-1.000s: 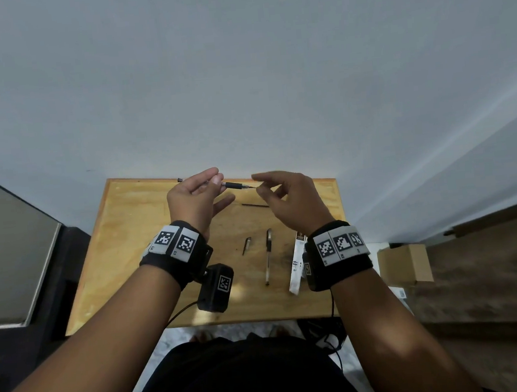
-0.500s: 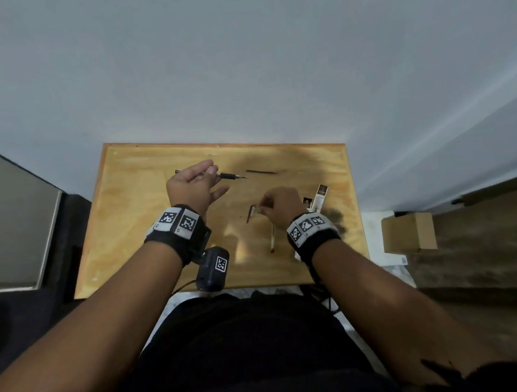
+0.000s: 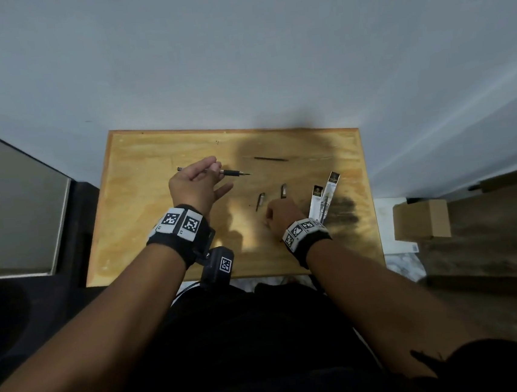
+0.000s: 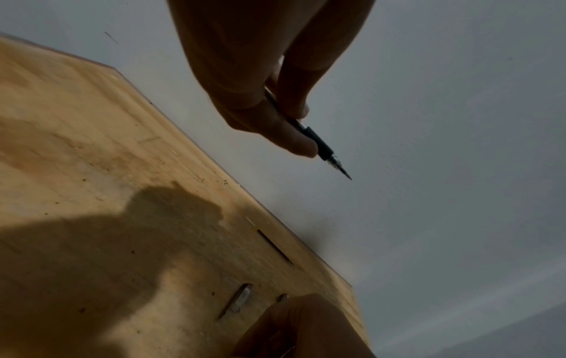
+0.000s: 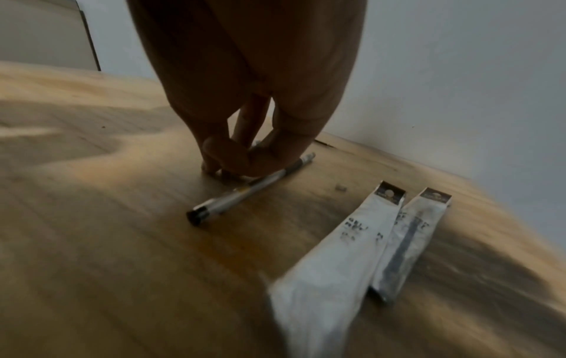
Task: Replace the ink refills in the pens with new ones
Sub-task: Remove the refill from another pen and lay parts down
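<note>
My left hand [image 3: 214, 171] pinches a pen [image 3: 233, 172] above the wooden table [image 3: 146, 225], its bare refill tip pointing right. In the left wrist view, thumb and fingers [image 4: 301, 130] grip the barrel just behind the black grip [image 4: 320, 143]. My right hand [image 3: 276, 214] is down on the table with its fingertips [image 5: 214, 167] bunched against a second pen [image 5: 233, 196]. What they pinch is hidden. A clear cap [image 3: 260, 201] lies to the left of that hand. A loose dark refill [image 3: 271, 159] lies near the far edge. Two white refill packets [image 3: 322, 200] lie to the right.
The table stands against a grey wall [image 3: 268, 52]. A cardboard box [image 3: 420, 221] sits on the floor to the right, and a dark surface [image 3: 14, 203] borders the left. Bare wood shows on the table's left half.
My right hand left the tip of the held pen and dropped to the table by the second pen. The left hand keeps its grip on the pen.
</note>
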